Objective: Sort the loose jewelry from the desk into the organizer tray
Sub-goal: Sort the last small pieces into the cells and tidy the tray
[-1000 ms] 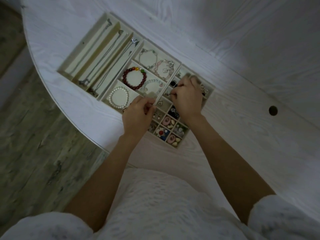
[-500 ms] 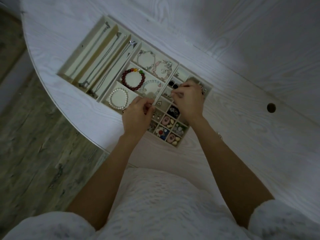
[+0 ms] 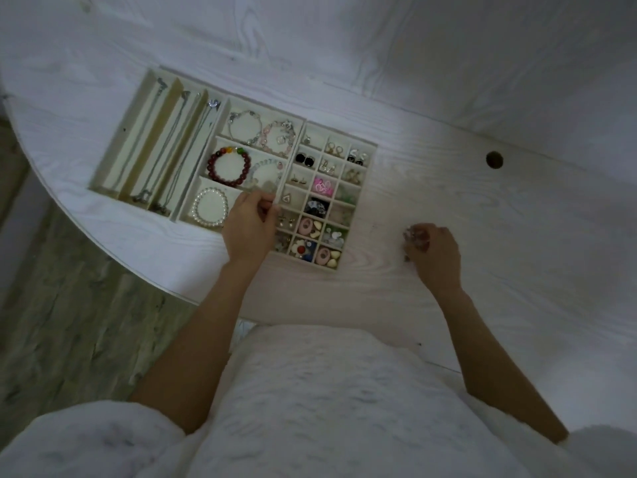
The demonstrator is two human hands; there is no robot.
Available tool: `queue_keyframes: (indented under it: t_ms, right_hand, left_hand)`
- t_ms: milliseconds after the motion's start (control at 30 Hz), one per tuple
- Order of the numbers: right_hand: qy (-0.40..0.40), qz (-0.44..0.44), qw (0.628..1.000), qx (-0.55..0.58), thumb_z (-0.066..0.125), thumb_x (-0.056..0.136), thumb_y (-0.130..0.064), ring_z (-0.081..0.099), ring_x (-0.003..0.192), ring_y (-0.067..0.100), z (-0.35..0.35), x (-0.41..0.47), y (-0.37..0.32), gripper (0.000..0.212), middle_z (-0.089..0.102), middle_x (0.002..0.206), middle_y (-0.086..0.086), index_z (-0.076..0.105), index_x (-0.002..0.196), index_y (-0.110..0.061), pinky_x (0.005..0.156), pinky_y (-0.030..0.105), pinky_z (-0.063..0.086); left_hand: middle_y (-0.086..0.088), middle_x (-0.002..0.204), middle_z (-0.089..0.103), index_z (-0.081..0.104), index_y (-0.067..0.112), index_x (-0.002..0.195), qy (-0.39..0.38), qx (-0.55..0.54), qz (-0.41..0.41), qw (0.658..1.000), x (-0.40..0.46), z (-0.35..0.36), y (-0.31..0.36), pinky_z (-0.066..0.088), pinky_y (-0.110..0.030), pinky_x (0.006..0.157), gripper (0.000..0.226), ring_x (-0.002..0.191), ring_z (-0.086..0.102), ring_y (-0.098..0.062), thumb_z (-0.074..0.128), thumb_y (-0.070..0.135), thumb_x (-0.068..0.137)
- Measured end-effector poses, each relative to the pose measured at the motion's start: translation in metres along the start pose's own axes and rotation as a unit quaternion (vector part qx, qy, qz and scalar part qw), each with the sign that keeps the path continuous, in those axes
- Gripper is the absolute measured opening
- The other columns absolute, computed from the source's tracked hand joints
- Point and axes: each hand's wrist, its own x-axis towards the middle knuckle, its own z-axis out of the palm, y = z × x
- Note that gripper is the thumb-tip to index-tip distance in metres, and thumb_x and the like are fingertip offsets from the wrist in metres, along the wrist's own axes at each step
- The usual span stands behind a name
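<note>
Head view: organizer tray (image 3: pixel 362 208) is largely filled with necklaces, bracelets and earrings. One small loose piece (image 3: pixel 413 236) remains on the desk (image 3: pixel 482 208), right of the tray. Right hand (image 3: pixel 436 255) curls over it, apparently pinching it. Left hand (image 3: pixel 250 227) pinches a tray divider.

I see a whitewashed wood-grain table (image 3: pixel 448 208) carrying a cream organizer tray (image 3: pixel 365 144). Inside it lie a dark red bead bracelet (image 3: pixel 229 167) with green and yellow beads, a white pearl bracelet (image 3: pixel 210 210) at its 7 o'clock, and bright pink pieces (image 3: pixel 323 186).
</note>
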Motion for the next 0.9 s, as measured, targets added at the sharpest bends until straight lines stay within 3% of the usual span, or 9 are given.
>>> queue_keyframes:
  t_ms: [267,400,500,567,700,800,900]
  right_hand:
    - [0.026,-0.002,0.995,0.1,0.065,0.084,-0.017,0.061,0.081,0.022,0.005,0.005,-0.023,0.012,0.067,0.087,0.008,0.064,0.092,-0.009,0.068,0.028,0.044]
    - [0.032,0.032,0.989,0.141,0.052,0.09,-0.014,0.054,0.076,0.017,-0.01,0.005,-0.024,0.015,0.062,0.084,0.004,0.064,0.091,-0.005,0.066,0.026,0.039]
    - [0.032,0.077,0.939,0.333,0.044,0.091,-0.009,0.06,0.073,0.02,-0.026,0.002,-0.027,0.021,0.066,0.076,0.006,0.06,0.077,-0.007,0.074,0.034,0.05]
    - [0.026,0.078,0.911,0.404,0.044,0.094,-0.011,0.062,0.07,0.019,-0.037,-0.002,-0.028,0.025,0.064,0.07,0.005,0.058,0.074,-0.011,0.075,0.035,0.051]
    - [0.039,0.003,0.933,0.359,0.05,0.096,-0.023,0.057,0.076,0.013,-0.056,-0.008,-0.034,0.026,0.061,0.074,-0.002,0.06,0.073,-0.017,0.081,0.034,0.048]
    - [0.066,-0.035,0.938,0.338,0.051,0.096,-0.028,0.053,0.077,0.013,-0.071,-0.013,-0.042,0.026,0.06,0.076,0.0,0.058,0.071,-0.024,0.075,0.024,0.042]
    - [0.066,-0.052,0.934,0.347,0.051,0.096,-0.03,0.057,0.075,0.016,-0.083,-0.014,-0.051,0.026,0.059,0.069,-0.004,0.057,0.071,-0.023,0.079,0.03,0.046]
  left_hand:
    - [-0.004,0.092,0.066,0.064,0.012,0.096,-0.006,0.007,0.004,1.0,0.003,0.0,-0.002,0.042,-0.027,0.066,0.015,0.083,0.061,-0.022,0.066,0.023,0.085]
    - [-0.004,0.093,0.066,0.064,0.013,0.096,-0.007,0.014,0.001,1.0,0.005,0.001,-0.004,0.045,-0.029,0.067,0.016,0.084,0.062,-0.023,0.065,0.025,0.085]
    - [-0.005,0.095,0.066,0.064,0.014,0.097,-0.004,0.016,-0.002,1.0,0.005,0.001,-0.004,0.047,-0.032,0.07,0.016,0.086,0.063,-0.023,0.065,0.025,0.086]
    - [-0.004,0.095,0.067,0.064,0.015,0.097,-0.002,0.015,0.0,1.0,0.005,0.002,-0.004,0.049,-0.034,0.071,0.016,0.086,0.062,-0.023,0.065,0.026,0.086]
    - [-0.003,0.095,0.067,0.064,0.015,0.098,0.004,0.008,0.005,1.0,0.004,0.002,-0.005,0.047,-0.032,0.07,0.016,0.086,0.063,-0.022,0.065,0.026,0.086]
    - [-0.004,0.093,0.066,0.063,0.014,0.097,0.006,0.008,0.013,1.0,0.004,0.002,-0.006,0.049,-0.034,0.069,0.015,0.084,0.062,-0.023,0.065,0.025,0.086]
    - [-0.005,0.093,0.066,0.063,0.014,0.096,-0.007,0.021,0.016,1.0,0.005,0.0,-0.007,0.05,-0.036,0.069,0.015,0.083,0.062,-0.024,0.064,0.026,0.087]
